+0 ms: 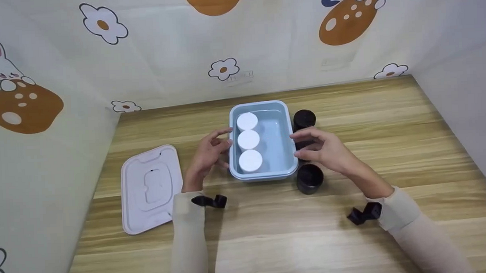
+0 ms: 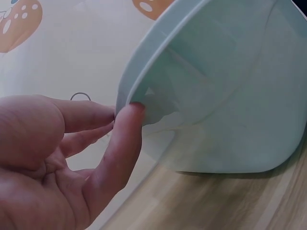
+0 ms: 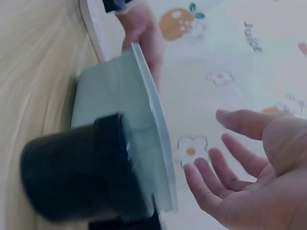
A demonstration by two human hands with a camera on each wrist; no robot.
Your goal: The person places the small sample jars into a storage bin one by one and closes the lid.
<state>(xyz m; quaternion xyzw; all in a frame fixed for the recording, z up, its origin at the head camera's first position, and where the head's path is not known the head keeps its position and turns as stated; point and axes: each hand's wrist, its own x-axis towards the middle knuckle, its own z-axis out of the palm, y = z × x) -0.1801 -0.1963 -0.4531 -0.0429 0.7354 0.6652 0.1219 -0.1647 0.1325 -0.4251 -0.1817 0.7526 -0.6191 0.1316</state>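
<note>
A light blue plastic bin stands mid-table, with three round white-topped containers in a row along its left inner side. My left hand is at the bin's left side; its fingertips touch the rim in the left wrist view. Across from it, my right hand is at the right side, thumb and fingers apart, with a gap between them and the bin in the right wrist view. Black cylindrical containers line the bin's right side: a rear one, an open-topped front one, and one mostly hidden behind my right hand.
A pale flat lid with a recessed handle lies left of the bin, beside my left forearm. Black wrist devices sit on both sleeves. Printed sheeting rises behind the wood-grain table and along its sides.
</note>
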